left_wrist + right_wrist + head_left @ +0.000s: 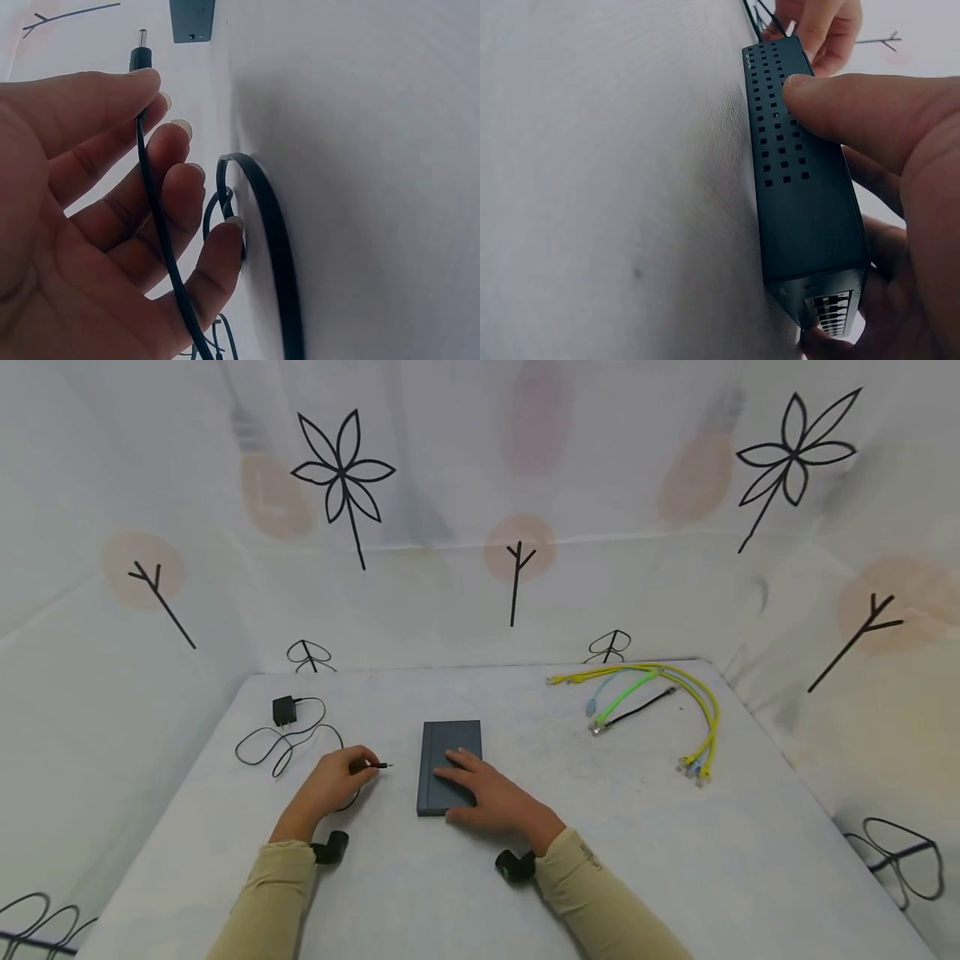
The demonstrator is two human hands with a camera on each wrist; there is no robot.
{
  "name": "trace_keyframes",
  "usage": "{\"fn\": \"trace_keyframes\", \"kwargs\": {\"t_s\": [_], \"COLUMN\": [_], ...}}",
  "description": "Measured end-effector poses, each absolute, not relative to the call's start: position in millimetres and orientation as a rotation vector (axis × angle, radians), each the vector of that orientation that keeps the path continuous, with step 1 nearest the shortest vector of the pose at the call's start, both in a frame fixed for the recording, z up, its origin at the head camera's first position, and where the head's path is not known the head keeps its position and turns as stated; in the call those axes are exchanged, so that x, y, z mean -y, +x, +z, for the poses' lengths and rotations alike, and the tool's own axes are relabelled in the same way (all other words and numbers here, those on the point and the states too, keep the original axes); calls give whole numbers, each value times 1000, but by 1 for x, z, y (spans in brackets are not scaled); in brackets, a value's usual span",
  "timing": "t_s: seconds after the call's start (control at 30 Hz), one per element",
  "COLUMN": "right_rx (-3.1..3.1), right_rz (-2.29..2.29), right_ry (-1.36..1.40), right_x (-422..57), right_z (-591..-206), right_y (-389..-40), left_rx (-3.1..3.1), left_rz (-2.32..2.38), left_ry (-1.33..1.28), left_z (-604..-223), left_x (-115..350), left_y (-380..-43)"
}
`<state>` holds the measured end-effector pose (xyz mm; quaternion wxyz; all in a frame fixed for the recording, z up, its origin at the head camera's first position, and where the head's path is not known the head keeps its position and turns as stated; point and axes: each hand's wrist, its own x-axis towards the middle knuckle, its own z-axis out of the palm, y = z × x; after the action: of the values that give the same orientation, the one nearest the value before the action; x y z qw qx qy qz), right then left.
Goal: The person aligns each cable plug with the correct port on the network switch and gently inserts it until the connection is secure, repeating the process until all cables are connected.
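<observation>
My left hand (334,785) pinches the slim black barrel plug (141,57) of a power cord between thumb and index finger, its metal tip pointing right. The cord (160,217) runs down across the palm. A dark grey network switch (437,789) lies flat on the table, with a gap between it and the plug. My right hand (495,797) holds the switch, fingers spread over its top and thumb on the near side, which has square vent holes (780,135). A row of ports (832,307) opens on its right end. A small jack hole (192,36) shows on the opposite end.
A black power adapter (284,711) sits at the back left, its cord looping toward my left hand. Several network cables lie at the back right: yellow (708,710), green (626,695), light blue and black (637,707). Patterned white cloth walls surround the table (420,893).
</observation>
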<state>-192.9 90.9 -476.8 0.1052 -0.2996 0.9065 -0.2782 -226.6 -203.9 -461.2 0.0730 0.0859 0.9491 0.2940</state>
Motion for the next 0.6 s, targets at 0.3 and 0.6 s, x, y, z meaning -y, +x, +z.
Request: {"fn": "trace_keyframes", "kwargs": {"t_s": [0.3, 0.6], "right_rx": [-2712, -2713], "right_rz": [-797, -809], "right_ry": [-914, -911], "right_x": [-91, -89], "right_z": [-483, -484], "right_y": [-193, -193], "left_rx": [-2849, -2850], "left_rz": [870, 786], "left_ry": [353, 378], "left_z": [-460, -456], "left_x": [198, 197], "left_y": [-222, -217]}}
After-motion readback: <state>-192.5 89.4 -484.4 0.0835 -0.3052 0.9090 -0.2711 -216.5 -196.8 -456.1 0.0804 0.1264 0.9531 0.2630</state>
